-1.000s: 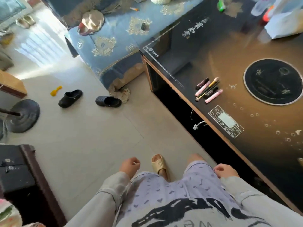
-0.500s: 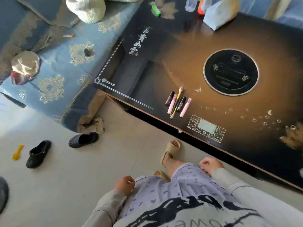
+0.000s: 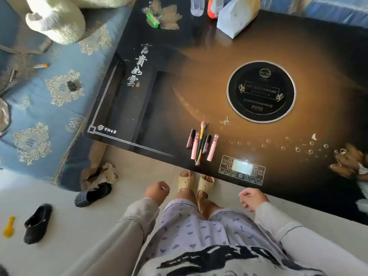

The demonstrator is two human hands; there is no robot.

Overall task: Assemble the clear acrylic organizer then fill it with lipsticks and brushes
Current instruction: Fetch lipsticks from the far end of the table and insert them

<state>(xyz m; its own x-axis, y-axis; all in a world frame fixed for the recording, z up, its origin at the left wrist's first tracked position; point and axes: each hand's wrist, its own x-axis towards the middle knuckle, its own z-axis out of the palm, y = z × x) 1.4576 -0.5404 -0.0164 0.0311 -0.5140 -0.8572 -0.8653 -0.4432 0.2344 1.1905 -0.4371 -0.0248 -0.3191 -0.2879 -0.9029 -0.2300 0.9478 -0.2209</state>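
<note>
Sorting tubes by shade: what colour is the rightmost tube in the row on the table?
Pale pink; the tube shows best in the head view.

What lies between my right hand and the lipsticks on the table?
In the head view, the printed control panel lies between the right hand and the lipsticks.

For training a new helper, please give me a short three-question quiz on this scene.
1. True or false: an assembled clear organizer stands beside the pink and dark lipstick tubes.
2. The tubes and slim makeup brushes lie: A) on the round black hob plate; B) left of the white-printed control panel; C) on the blue sofa.
3. What do the left hand and right hand hold?
Key: 1 false; 2 B; 3 nothing.
</note>
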